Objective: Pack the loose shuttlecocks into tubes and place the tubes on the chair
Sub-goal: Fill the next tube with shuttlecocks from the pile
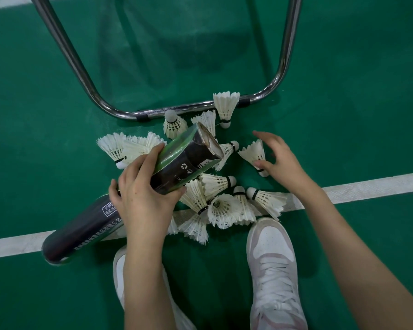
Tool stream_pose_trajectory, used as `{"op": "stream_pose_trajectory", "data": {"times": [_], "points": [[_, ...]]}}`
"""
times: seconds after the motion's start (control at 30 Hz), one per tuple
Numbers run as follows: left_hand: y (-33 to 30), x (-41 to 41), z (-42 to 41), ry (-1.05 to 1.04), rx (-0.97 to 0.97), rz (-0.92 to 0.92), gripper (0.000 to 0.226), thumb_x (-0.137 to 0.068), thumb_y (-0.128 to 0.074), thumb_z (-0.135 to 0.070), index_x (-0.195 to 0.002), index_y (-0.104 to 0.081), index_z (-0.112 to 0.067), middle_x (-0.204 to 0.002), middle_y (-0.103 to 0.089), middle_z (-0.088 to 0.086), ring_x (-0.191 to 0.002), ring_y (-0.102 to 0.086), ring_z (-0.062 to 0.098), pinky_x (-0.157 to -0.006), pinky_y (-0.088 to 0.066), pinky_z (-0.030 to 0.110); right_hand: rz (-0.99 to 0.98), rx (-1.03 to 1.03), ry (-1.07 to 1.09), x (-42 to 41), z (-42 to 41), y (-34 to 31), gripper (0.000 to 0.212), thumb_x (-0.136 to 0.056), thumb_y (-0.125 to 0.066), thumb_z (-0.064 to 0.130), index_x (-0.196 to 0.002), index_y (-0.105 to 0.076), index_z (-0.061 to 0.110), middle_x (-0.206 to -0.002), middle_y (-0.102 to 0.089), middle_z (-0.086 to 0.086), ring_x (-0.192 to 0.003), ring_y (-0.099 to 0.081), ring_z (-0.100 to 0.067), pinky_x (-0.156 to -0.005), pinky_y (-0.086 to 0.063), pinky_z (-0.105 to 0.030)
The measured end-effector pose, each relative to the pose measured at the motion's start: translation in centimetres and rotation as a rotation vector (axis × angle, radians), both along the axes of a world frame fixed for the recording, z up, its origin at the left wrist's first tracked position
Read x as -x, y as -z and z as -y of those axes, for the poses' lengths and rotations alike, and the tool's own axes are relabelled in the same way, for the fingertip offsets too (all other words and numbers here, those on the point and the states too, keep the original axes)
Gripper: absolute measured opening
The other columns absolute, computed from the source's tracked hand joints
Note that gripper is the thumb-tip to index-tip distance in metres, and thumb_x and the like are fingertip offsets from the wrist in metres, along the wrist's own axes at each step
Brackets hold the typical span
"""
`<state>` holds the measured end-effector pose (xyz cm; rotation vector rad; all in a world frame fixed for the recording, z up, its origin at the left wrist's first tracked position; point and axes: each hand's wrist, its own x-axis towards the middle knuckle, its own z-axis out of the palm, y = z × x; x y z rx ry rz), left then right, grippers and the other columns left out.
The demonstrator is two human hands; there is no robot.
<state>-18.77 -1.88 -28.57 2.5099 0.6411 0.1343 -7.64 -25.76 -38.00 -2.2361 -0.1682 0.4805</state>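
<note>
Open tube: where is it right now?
In the head view, left of centre: the left hand grips the open tube above the shuttlecock pile, mouth toward the chair frame.

On the tube [187,160] in my left hand [143,198] I can read a white recycling symbol, a second small round mark beside it, and the letters "ZO" on a pale label strip near the open end. The lying tube [81,229] carries white Chinese print: a boxed stamp beginning "合格" and a line ending "有限公司". The rest is too blurred for me.
</note>
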Motion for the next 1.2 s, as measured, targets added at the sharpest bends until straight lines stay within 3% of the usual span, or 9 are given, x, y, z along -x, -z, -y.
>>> {"op": "stream_pose_trajectory", "data": {"times": [0.1, 0.23, 0.3, 0.43, 0.57, 0.67, 0.8, 1.07, 1.2], "points": [[0.1, 0.0, 0.0, -0.002, -0.001, 0.002, 0.083, -0.059, -0.085, -0.028, -0.132, -0.046, -0.036, -0.127, -0.052, -0.002, -0.121, -0.04, 0.02, -0.108, -0.018, 0.047, 0.009, 0.033, -0.004, -0.5, 0.0, 0.4, 0.045, -0.084, -0.065, 0.008, -0.126, -0.053, 0.023, -0.14, -0.04, 0.001, -0.128, -0.038, -0.014, -0.097, -0.035, -0.019], [0.3, 0.1, -0.1, -0.003, -0.007, 0.002, 0.084, -0.058, -0.085, -0.029, -0.132, -0.046, -0.036, -0.127, -0.052, -0.003, -0.121, -0.04, 0.02, -0.108, -0.019, 0.048, 0.111, 0.181, 0.119, -0.9, 0.4, 0.3, 0.042, -0.074, -0.076, 0.016, -0.111, -0.059, 0.007, -0.126, -0.05, -0.007, -0.121, -0.037, -0.025, -0.092, -0.026, -0.021], [0.4, 0.1, 0.0, -0.002, -0.011, 0.006, 0.083, -0.058, -0.085, -0.028, -0.132, -0.047, -0.035, -0.127, -0.053, -0.002, -0.12, -0.041, 0.021, -0.108, -0.019, 0.049, 0.181, 0.264, 0.132, -0.9, 0.7, 0.1, 0.044, -0.069, -0.08, 0.024, -0.103, -0.062, 0.004, -0.121, -0.056, -0.008, -0.118, -0.036, -0.029, -0.094, -0.027, -0.029], [0.3, 0.0, 0.3, 0.006, -0.025, 0.005, 0.084, -0.058, -0.086, -0.026, -0.132, -0.047, -0.036, -0.126, -0.053, -0.002, -0.12, -0.042, 0.021, -0.109, -0.018, 0.049, 0.118, 0.277, 0.159, -0.7, 0.6, -1.1, 0.04, -0.07, -0.078, 0.033, -0.098, -0.066, 0.007, -0.088, -0.057, -0.003, -0.098, -0.053, -0.028, -0.092, -0.039, -0.042], [0.4, 0.0, 0.4, 0.013, -0.03, 0.003, 0.084, -0.057, -0.086, -0.026, -0.132, -0.047, -0.036, -0.126, -0.053, -0.001, -0.12, -0.042, 0.022, -0.109, -0.018, 0.051, 0.131, 0.1, 0.26, 0.0, 0.0, -3.3, 0.022, -0.077, -0.073, 0.032, -0.083, -0.063, 0.014, -0.076, -0.061, 0.001, -0.073, -0.054, -0.016, -0.07, -0.041, -0.03], [0.5, 0.0, 0.5, 0.021, -0.044, -0.01, 0.084, -0.058, -0.086, -0.026, -0.132, -0.048, -0.036, -0.125, -0.053, -0.001, -0.119, -0.041, 0.021, -0.11, -0.016, 0.05, 0.166, -0.116, 0.362, 0.6, -0.7, -6.1, 0.011, -0.084, -0.068, 0.026, -0.082, -0.059, 0.019, -0.078, -0.061, 0.014, -0.075, -0.054, 0.003, -0.072, -0.041, -0.012], [0.4, -0.1, 0.8, 0.04, -0.054, -0.016, 0.085, -0.057, -0.086, -0.025, -0.132, -0.048, -0.035, -0.125, -0.053, 0.0, -0.119, -0.041, 0.022, -0.11, -0.014, 0.048, 0.186, -0.379, 0.391, 1.9, -2.4, -9.3, 0.01, -0.087, -0.066, 0.026, -0.08, -0.059, 0.028, -0.083, -0.067, 0.01, -0.084, -0.062, -0.01, -0.081, -0.047, -0.025], [0.4, -0.5, 1.6, 0.084, -0.071, 0.024, 0.084, -0.055, -0.086, -0.027, -0.13, -0.049, -0.038, -0.122, -0.055, -0.001, -0.115, -0.042, 0.018, -0.107, -0.019, 0.049, 0.064, -0.54, 0.382, 5.3, -6.2, -11.1, 0.006, -0.086, -0.063, 0.028, -0.083, -0.059, 0.025, -0.082, -0.065, 0.004, -0.081, -0.061, -0.009, -0.074, -0.048, -0.019], [0.3, -0.7, 1.7, 0.091, -0.069, 0.054, 0.084, -0.055, -0.084, -0.025, -0.13, -0.048, -0.038, -0.12, -0.055, -0.001, -0.113, -0.04, 0.015, -0.105, -0.022, 0.052, 0.013, -0.624, 0.3, 5.8, -7.1, -11.6, 0.007, -0.079, -0.062, 0.034, -0.081, -0.058, 0.029, -0.076, -0.062, 0.021, -0.078, -0.057, 0.003, -0.072, -0.045, -0.012]]}}
